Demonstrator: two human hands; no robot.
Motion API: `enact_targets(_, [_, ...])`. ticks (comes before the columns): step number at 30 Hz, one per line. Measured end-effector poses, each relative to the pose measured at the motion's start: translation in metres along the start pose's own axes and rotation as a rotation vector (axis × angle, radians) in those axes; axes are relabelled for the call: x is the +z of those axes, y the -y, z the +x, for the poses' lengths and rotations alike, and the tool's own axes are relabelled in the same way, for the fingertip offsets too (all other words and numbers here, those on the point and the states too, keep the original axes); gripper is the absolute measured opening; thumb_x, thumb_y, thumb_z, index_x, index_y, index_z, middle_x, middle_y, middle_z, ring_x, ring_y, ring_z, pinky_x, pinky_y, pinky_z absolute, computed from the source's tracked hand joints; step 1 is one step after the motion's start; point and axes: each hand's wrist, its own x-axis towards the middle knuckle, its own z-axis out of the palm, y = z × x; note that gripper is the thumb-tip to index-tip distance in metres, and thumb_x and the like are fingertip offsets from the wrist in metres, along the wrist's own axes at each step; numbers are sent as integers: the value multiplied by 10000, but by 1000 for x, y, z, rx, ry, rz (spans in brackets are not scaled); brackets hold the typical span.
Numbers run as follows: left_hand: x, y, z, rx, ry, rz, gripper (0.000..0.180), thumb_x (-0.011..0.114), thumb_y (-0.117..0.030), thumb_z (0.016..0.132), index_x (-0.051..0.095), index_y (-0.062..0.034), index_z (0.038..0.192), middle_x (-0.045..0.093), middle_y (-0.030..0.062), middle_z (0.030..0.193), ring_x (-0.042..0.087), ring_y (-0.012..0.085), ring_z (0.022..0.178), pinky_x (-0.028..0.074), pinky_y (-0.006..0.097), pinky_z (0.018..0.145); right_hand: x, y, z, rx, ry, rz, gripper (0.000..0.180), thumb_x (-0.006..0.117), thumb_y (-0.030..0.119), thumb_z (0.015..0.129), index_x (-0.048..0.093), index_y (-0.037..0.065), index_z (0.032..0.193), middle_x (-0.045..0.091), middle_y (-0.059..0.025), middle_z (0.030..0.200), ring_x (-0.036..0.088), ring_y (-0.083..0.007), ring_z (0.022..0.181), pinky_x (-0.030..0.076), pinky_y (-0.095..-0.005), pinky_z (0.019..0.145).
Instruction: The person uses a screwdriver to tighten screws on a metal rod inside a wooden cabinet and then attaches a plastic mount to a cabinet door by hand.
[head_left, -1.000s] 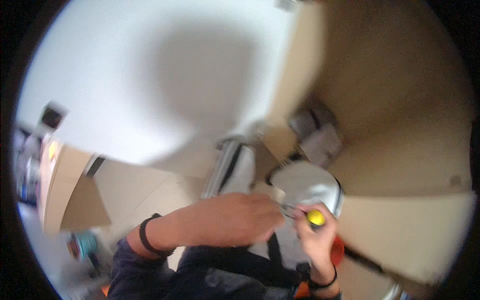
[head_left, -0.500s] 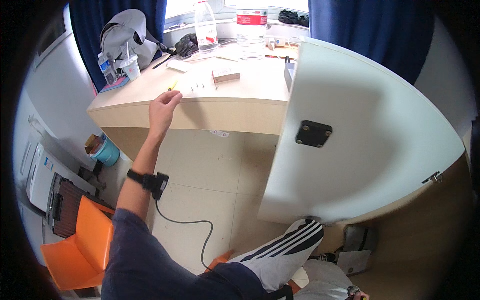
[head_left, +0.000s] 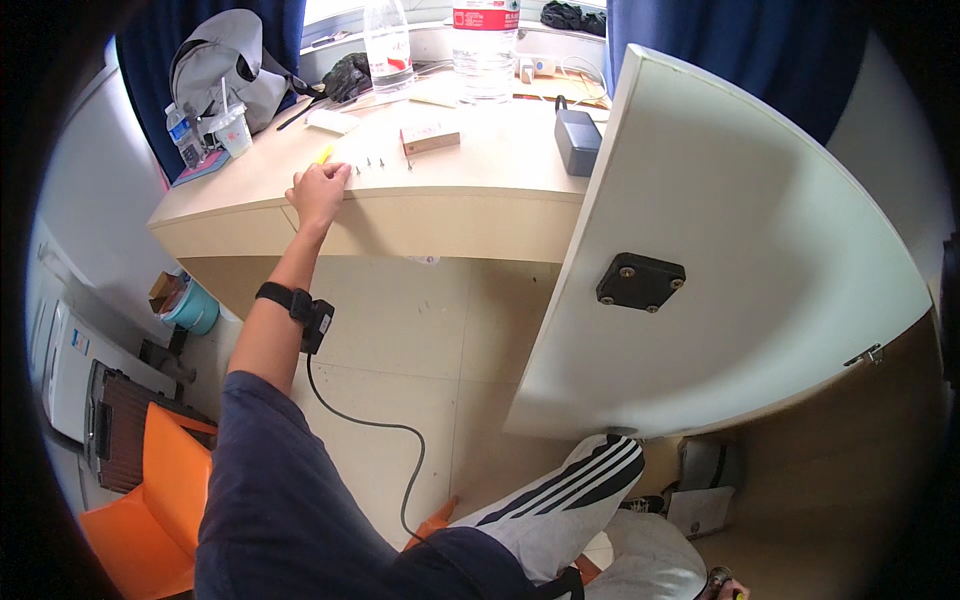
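My left hand (head_left: 319, 193) reaches to the desk's front edge, thumb and fingers drawn together. Whether anything is between the fingertips is hidden. Just right of them, several small screws (head_left: 369, 162) stand on the desktop. Behind the hand lies a yellow object (head_left: 325, 154), partly covered. Down at the lower right edge, my right hand (head_left: 736, 590) is closed round a dark, round-headed tool (head_left: 718, 577) with a yellow part; the frame cuts it off. A white panel (head_left: 760, 260) with a curved edge leans upright at my right, a black square plate (head_left: 640, 282) fastened on it.
On the desk (head_left: 250, 205) are a small box (head_left: 430, 138), a dark grey box (head_left: 577, 142), two large water bottles (head_left: 485, 60), a cup (head_left: 232, 130) and a grey bag (head_left: 222, 65). An orange chair (head_left: 165, 500) stands left; a cable (head_left: 375, 424) trails from my left wrist strap.
My left hand has come closer to the screws, its fingertips now beside the nearest one. The view has shifted slightly, showing more of the dark grey box beside the panel.
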Motion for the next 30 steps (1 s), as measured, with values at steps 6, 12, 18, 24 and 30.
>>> enact_targets(6, [-16,10,-3,68,-91,4,285,620,-355,818,708,-155,1000,640,63,997,536,248,958,364,426,863,2,19,3,-25,-142,-14,98,554,71,889,568,-26,880,560,-88,631,391,-67,444,375,-191,455])
enact_targets(12, [-25,-35,-64,271,-271,-646,227,533,-172,917,600,-23,1076,606,107,1047,536,215,981,401,314,890,-44,35,15,-3,-256,-17,208,605,122,863,578,-40,990,618,-135,812,491,-120,565,436,-234,527])
enact_targets(18, [-29,11,-199,413,542,-607,225,479,-164,972,570,20,1063,571,63,1055,482,123,930,383,254,858,-36,-96,162,366,-178,208,217,617,170,857,599,26,1018,611,-67,831,538,-124,657,443,-243,572])
enact_targets(24, [-6,29,-322,237,1383,-186,169,542,-132,910,588,2,1003,595,57,995,518,136,930,398,281,857,-58,-281,232,737,-429,548,88,533,111,894,516,24,892,566,-97,785,549,-160,639,420,-241,479])
enact_targets(30, [-57,5,-336,-23,1347,-15,243,515,-211,949,560,5,1047,586,57,992,541,154,944,402,266,882,-82,-417,219,1163,-558,658,95,526,74,844,471,-2,832,556,-109,771,541,-187,622,433,-253,479])
